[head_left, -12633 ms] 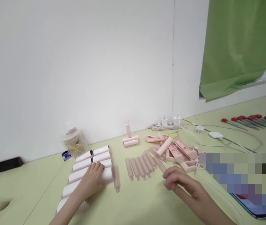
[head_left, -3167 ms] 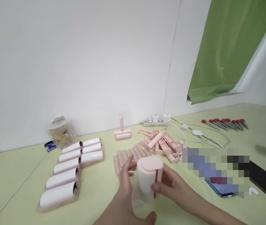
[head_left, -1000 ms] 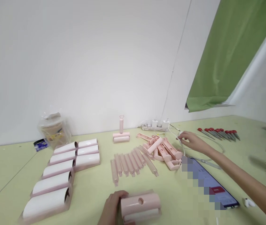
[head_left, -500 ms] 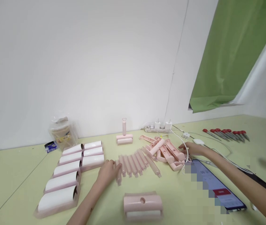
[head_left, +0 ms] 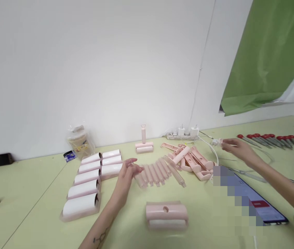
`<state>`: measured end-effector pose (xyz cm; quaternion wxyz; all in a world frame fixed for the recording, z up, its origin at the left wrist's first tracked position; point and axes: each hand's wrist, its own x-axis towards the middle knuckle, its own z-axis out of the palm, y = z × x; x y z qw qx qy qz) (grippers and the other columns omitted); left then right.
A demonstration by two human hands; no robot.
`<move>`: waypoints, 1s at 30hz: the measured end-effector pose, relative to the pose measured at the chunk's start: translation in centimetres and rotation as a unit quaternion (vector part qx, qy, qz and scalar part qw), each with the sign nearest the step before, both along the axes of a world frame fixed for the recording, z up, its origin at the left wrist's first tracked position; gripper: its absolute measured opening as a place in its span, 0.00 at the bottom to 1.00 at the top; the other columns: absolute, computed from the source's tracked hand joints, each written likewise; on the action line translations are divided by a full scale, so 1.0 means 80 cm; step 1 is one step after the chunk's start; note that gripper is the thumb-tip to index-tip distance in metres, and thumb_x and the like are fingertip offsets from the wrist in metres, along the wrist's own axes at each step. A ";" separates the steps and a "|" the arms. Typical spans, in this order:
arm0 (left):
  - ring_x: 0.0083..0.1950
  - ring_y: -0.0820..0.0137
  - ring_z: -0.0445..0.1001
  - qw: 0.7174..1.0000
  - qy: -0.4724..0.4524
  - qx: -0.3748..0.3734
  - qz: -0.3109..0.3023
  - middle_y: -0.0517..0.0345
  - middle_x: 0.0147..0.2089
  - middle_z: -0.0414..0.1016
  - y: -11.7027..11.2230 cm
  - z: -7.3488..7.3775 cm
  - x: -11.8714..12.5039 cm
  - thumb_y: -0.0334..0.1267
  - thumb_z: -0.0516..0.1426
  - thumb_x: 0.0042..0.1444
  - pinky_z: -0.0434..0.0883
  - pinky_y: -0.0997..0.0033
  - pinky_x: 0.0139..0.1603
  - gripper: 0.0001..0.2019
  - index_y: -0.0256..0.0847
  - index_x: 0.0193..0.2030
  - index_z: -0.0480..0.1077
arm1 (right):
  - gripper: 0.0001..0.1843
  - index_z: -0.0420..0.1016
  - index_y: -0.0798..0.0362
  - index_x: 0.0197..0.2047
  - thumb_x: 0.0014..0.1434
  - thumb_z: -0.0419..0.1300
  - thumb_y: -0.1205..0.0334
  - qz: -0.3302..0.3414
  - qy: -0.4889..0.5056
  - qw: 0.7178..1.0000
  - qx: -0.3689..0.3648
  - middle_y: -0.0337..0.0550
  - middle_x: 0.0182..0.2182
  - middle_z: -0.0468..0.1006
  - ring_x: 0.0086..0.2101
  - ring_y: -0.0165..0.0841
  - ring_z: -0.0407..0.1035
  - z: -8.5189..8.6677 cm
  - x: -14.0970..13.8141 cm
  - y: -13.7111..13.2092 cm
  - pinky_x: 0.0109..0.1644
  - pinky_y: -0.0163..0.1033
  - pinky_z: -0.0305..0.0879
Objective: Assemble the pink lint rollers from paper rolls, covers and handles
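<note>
My left hand (head_left: 129,171) is raised at the left end of a row of translucent pink handles (head_left: 157,173), its fingers apart. Whether its fingertips touch the nearest handle, I cannot tell. My right hand (head_left: 239,150) is beyond the phone, with thumb and fingers pinched around a small pale piece too small to name. Beside those fingertips is a white plug (head_left: 214,142). Between my hands lies a heap of pink plastic roller frames (head_left: 192,159). Closer to me, a pink lint roller head (head_left: 166,214) with a white roll lies on the table.
White rolls (head_left: 83,190) in pink covers stand in two columns at left. Behind are a bagged tub (head_left: 79,141), an upright pink lint roller (head_left: 144,138) and a power strip (head_left: 182,136). A phone (head_left: 261,202), loose cables and red-topped tools (head_left: 268,140) occupy the right side.
My right hand has moved from the roller frames toward the back right, by the white plug. My left hand has lifted and its fingers have spread. The view has shifted slightly left.
</note>
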<state>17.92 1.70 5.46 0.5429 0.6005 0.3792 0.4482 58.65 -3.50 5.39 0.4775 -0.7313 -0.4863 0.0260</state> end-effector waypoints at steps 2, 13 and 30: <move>0.31 0.74 0.68 0.989 -0.123 -0.043 -0.069 0.66 0.27 0.62 -0.022 0.009 0.018 0.36 0.47 0.48 0.65 0.71 0.36 0.07 0.43 0.36 0.55 | 0.12 0.68 0.55 0.35 0.52 0.55 0.54 -0.006 0.046 0.999 0.012 0.55 0.33 0.75 0.30 0.39 0.72 0.014 -0.024 -0.017 0.32 0.37 0.66; 0.24 0.76 0.62 0.961 -0.127 -0.084 -0.232 0.66 0.25 0.60 -0.049 -0.021 0.053 0.31 0.48 0.45 0.62 0.76 0.25 0.04 0.41 0.30 0.56 | 0.10 0.62 0.52 0.30 0.58 0.47 0.55 0.347 0.158 0.922 -0.073 0.41 0.27 0.68 0.33 0.35 0.66 0.025 -0.213 -0.076 0.40 0.41 0.62; 0.39 0.70 0.64 0.941 0.088 0.064 -0.319 0.58 0.40 0.59 -0.058 -0.012 0.022 0.33 0.55 0.48 0.63 0.73 0.37 0.19 0.43 0.46 0.53 | 0.10 0.65 0.51 0.38 0.52 0.59 0.61 0.414 0.009 0.909 -0.050 0.38 0.33 0.70 0.34 0.30 0.64 0.028 -0.288 -0.059 0.36 0.33 0.61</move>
